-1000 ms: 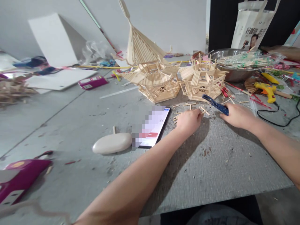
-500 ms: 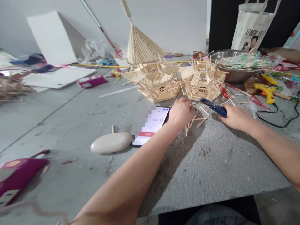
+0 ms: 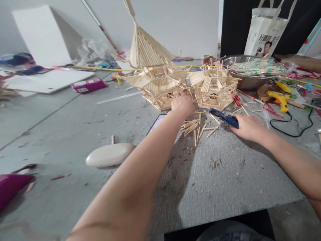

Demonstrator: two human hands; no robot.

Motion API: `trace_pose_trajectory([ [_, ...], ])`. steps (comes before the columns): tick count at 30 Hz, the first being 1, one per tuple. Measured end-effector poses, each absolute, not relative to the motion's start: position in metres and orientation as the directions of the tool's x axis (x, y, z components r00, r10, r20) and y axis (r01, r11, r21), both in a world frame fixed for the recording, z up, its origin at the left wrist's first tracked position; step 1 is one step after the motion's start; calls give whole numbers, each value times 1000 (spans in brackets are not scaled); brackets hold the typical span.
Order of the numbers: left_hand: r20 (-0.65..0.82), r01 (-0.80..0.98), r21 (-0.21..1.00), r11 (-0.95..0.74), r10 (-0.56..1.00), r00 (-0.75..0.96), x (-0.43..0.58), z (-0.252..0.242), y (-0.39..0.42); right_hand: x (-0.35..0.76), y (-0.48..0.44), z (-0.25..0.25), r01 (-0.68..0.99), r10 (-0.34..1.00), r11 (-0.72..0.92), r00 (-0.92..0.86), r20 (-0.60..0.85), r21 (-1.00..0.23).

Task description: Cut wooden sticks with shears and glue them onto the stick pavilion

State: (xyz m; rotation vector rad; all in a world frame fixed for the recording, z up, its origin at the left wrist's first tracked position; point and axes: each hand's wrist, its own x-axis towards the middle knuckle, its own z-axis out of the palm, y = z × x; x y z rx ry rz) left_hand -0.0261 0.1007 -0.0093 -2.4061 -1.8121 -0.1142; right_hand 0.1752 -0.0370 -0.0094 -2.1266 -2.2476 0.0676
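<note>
My left hand [image 3: 183,104] reaches forward to the base of a tall tower model [image 3: 173,83] built from thin wooden sticks. Its fingers point away from me and are mostly hidden behind the back of the hand, so their grip does not show. A shorter stick model [image 3: 215,87] stands just right of it. Short cut sticks [image 3: 190,127] lie in a small pile in front of the left hand, with several loose ones beside it. My right hand [image 3: 250,127] is closed around a dark blue pliers-like tool [image 3: 227,119], its head pointing left over the tabletop.
A phone [image 3: 156,123] lies partly behind my left forearm, with a white oval object [image 3: 110,155] nearby. At the right are a yellow glue gun [image 3: 279,98] with a black cord and a metal bowl [image 3: 250,82] holding packaged sticks. A purple package [image 3: 89,86] lies at the left.
My left hand has moved forward and left, from beside the phone to the tower model, uncovering the stick pile. My right hand still holds the blue tool. The view has shifted slightly.
</note>
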Motion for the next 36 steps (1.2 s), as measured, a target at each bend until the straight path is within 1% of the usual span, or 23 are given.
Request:
trace_pose_trajectory([
  [6,29,985,-15,-171,985,171,-26,-13,116,175,-37,-8,996,997,77,-76,9,-53],
  [9,20,986,8,-169,986,168,-28,-14,118,174,-37,-9,995,997,78,-77,14,-54],
  [13,110,969,35,-246,964,241,-30,-12,110,174,-37,-9,995,997,73,-72,13,-67],
  [17,246,935,79,-346,916,318,-31,1,85,175,-36,-7,991,999,44,-41,29,-125],
  [19,310,909,78,-409,877,368,-30,11,66,176,-35,-5,980,998,6,7,68,-200],
  [20,337,896,100,-433,862,379,-29,16,57,177,-35,-4,965,994,-5,33,104,-262],
  [22,366,846,180,-502,832,416,-24,25,39,178,-35,-3,895,982,4,82,173,-447],
  [23,366,809,250,-533,825,430,-21,28,30,177,-35,-2,827,977,18,105,185,-561],
  [25,297,683,439,-584,812,503,-13,31,16,176,-35,-1,621,979,46,128,160,-782],
  [26,244,606,534,-589,794,557,-8,31,10,174,-36,-1,501,983,56,126,137,-863],
  [27,219,549,608,-574,786,578,-4,30,6,173,-36,-1,391,986,64,116,119,-918],
  [28,201,509,666,-545,788,582,-1,29,2,171,-37,-1,303,989,74,102,109,-950],
  [30,167,459,749,-478,806,568,4,24,-3,169,-37,-2,206,992,87,71,103,-975],
  [33,152,382,822,-422,810,567,7,16,-5,165,-38,-3,189,994,70,67,84,-980],
  [36,180,299,867,-398,810,558,7,9,-5,164,-38,-4,199,996,29,82,46,-980],
])
